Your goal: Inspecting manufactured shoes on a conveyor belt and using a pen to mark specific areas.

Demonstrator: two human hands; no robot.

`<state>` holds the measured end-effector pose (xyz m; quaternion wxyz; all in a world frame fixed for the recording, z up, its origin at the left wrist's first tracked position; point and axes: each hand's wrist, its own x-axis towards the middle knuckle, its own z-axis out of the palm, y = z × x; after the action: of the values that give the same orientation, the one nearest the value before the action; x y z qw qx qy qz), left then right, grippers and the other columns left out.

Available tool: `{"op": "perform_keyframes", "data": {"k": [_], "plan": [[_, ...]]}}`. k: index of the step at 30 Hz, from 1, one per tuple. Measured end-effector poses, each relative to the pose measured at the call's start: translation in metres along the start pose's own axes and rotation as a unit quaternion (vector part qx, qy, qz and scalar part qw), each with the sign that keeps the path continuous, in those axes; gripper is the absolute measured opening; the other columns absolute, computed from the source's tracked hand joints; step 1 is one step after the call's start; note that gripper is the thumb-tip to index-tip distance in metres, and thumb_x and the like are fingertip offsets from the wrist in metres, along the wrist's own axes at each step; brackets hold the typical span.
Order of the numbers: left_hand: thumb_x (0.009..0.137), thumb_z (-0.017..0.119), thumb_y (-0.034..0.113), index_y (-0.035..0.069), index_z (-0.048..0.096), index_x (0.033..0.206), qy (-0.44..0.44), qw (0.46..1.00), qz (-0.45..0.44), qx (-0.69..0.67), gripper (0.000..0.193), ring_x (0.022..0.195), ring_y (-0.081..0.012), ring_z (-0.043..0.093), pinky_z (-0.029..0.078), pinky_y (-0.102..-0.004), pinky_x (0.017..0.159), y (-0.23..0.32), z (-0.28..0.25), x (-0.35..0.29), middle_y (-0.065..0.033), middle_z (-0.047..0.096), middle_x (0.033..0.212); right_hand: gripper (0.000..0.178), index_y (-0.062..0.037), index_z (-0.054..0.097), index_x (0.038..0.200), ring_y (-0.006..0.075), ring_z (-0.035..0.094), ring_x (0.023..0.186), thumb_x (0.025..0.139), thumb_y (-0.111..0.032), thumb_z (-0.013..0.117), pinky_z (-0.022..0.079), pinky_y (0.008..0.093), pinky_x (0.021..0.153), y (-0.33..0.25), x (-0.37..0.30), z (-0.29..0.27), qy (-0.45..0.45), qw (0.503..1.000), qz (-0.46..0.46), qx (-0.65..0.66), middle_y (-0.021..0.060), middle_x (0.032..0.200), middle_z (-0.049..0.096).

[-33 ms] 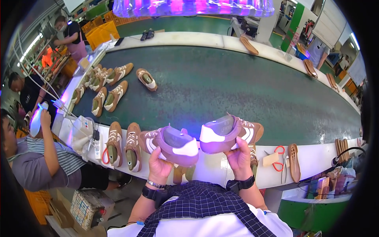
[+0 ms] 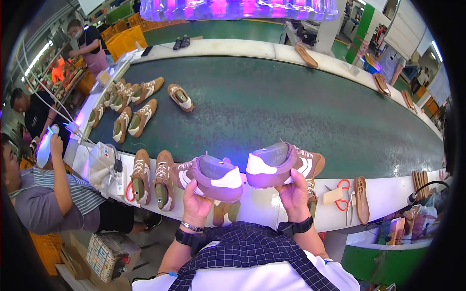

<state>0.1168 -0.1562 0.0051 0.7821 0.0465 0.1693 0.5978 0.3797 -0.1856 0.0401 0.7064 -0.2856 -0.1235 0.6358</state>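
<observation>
My left hand (image 2: 198, 202) grips a brown sneaker (image 2: 213, 185) from below, its white heel patch turned toward the middle and a grey last inside. My right hand (image 2: 294, 195) holds a matching brown sneaker (image 2: 266, 180) by its side, also with a grey last and a white heel patch. Both shoes hang above the white table edge with their heels facing each other, slightly apart. Two brown shoes with green lasts, one (image 2: 141, 177) and another (image 2: 164, 180), stand left of my left hand. More shoes below the held pair are partly hidden.
A green conveyor belt (image 2: 272, 116) lies ahead, with several brown sneakers at its left and a single one (image 2: 180, 98) nearby. On the right edge are red-handled scissors (image 2: 343, 195), a tan block (image 2: 332, 196) and a brown sole (image 2: 361, 200). A co-worker (image 2: 58, 199) sits at left.
The sneaker in my left hand has shifted slightly left and up, a little farther from the other one. My right hand has barely moved.
</observation>
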Motion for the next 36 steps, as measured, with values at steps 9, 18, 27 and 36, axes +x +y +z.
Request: {"op": "perform_keyframes", "data": {"k": [9, 18, 27, 36], "plan": [[0.080, 0.064, 0.021, 0.007, 0.046, 0.127, 0.100, 0.993, 0.046, 0.041, 0.052, 0.115, -0.0265, 0.052, 0.045, -0.0452, 0.098, -0.010, 0.007, 0.000, -0.0099, 0.054, 0.124, 0.045, -0.0069, 0.046, 0.124, 0.0232, 0.055, 0.108, 0.084, -0.020, 0.060, 0.052, 0.0414, 0.087, 0.013, -0.010, 0.000, 0.058, 0.998, 0.014, -0.003, 0.0079, 0.119, 0.054], [0.079, 0.065, 0.021, 0.008, 0.043, 0.129, 0.103, 0.993, 0.041, 0.038, 0.056, 0.119, -0.0263, 0.048, 0.040, -0.0460, 0.101, -0.009, 0.008, -0.001, -0.0085, 0.050, 0.127, 0.043, -0.0057, 0.046, 0.124, 0.0213, 0.057, 0.105, 0.085, -0.021, 0.059, 0.054, 0.0379, 0.083, 0.019, -0.010, 0.000, 0.052, 0.998, 0.020, -0.007, 0.0078, 0.117, 0.056], [0.078, 0.065, 0.023, 0.008, 0.048, 0.125, 0.105, 0.991, 0.056, 0.055, 0.052, 0.115, -0.0267, 0.051, 0.043, -0.0454, 0.099, -0.011, 0.005, -0.001, -0.0088, 0.055, 0.123, 0.042, -0.0042, 0.047, 0.123, 0.0206, 0.058, 0.104, 0.086, -0.021, 0.058, 0.053, 0.0372, 0.084, 0.022, -0.010, -0.003, 0.063, 0.998, 0.023, -0.009, 0.0075, 0.116, 0.057], [0.082, 0.061, 0.022, 0.007, 0.044, 0.129, 0.103, 0.994, -0.020, -0.031, 0.051, 0.117, -0.0258, 0.049, 0.041, -0.0454, 0.100, -0.005, -0.015, 0.002, -0.0085, 0.052, 0.126, 0.040, -0.0055, 0.047, 0.123, 0.0210, 0.058, 0.103, 0.086, -0.020, 0.057, 0.053, 0.0375, 0.082, 0.021, -0.009, 0.000, 0.049, 0.998, 0.023, -0.011, 0.0075, 0.115, 0.057]]}}
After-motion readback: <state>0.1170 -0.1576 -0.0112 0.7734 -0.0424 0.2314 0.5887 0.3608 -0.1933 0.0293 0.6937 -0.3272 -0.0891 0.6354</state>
